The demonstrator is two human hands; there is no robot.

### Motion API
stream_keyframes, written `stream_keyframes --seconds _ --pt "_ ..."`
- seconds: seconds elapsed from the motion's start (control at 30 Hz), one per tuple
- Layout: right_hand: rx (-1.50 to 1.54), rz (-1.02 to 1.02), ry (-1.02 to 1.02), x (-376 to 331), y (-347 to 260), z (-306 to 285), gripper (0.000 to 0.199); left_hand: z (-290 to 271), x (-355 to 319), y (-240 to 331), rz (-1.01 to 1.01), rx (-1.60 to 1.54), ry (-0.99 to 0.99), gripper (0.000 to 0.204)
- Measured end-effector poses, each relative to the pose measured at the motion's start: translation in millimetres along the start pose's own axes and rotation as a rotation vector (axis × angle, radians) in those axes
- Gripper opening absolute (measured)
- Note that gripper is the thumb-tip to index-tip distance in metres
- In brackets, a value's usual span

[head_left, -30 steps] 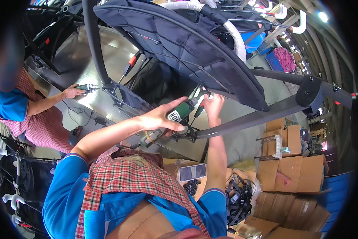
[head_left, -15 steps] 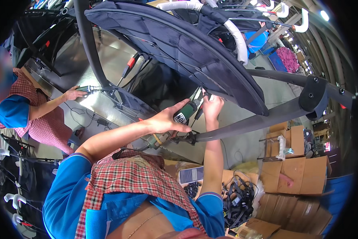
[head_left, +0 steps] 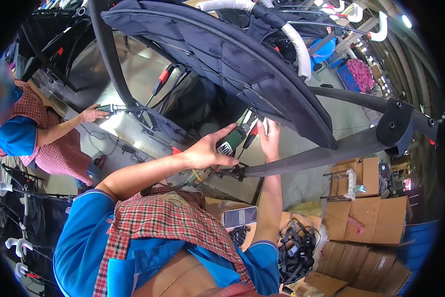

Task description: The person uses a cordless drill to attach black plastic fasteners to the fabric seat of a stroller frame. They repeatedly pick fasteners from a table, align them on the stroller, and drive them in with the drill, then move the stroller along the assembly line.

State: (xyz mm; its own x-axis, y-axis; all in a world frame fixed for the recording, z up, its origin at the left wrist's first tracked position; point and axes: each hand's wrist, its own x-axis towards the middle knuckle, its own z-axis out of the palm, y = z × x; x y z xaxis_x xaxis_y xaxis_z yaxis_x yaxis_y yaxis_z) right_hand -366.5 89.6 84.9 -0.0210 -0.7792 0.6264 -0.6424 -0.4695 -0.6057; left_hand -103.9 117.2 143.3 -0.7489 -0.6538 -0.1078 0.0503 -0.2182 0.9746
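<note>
My left hand (head_left: 207, 151) grips a green electric screwdriver (head_left: 232, 140), its tip pointing up at the underside of a dark fabric seat (head_left: 242, 64). The seat is stretched on a black tube frame (head_left: 321, 154). My right hand (head_left: 271, 138) reaches up beside the tool tip, fingers pressed against the seat's lower edge just above the frame tube. A cable runs from the screwdriver's rear down toward my chest.
A co-worker at the left holds another tool (head_left: 108, 107) against a frame on the steel bench (head_left: 133, 69). Cardboard boxes (head_left: 375, 218) stack at the right. A phone (head_left: 239, 216) and a bundle of black straps (head_left: 296, 247) lie below my arms. White-padded frames (head_left: 296, 44) hang behind.
Both hands have risen slightly with the screwdriver, closer to the seat's underside. The co-worker has kept a tool on the bench frame.
</note>
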Motion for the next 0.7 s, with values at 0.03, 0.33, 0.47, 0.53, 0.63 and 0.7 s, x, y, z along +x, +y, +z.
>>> stream_keyframes --seconds 0.03,0.33,0.47,0.53,0.63,0.7 --pt "0.017 0.013 0.001 0 -3 1 0.035 -1 -2 0 0.006 0.018 0.005 0.102" --pt "-0.048 0.024 0.115 -2 3 14 0.028 -4 5 -5 -0.043 0.027 0.003 0.101" --pt "-0.090 0.007 0.161 -1 6 18 0.026 -2 4 -4 -0.034 0.059 0.013 0.101" --pt "-0.095 0.049 0.160 2 4 19 0.025 -2 3 -6 -0.009 0.052 0.021 0.101" --pt "-0.144 -0.049 0.267 4 5 24 0.023 -1 2 -5 0.006 0.062 0.019 0.101" --pt "-0.074 0.007 0.287 4 0 26 0.021 0 1 -4 0.007 0.068 0.022 0.101"
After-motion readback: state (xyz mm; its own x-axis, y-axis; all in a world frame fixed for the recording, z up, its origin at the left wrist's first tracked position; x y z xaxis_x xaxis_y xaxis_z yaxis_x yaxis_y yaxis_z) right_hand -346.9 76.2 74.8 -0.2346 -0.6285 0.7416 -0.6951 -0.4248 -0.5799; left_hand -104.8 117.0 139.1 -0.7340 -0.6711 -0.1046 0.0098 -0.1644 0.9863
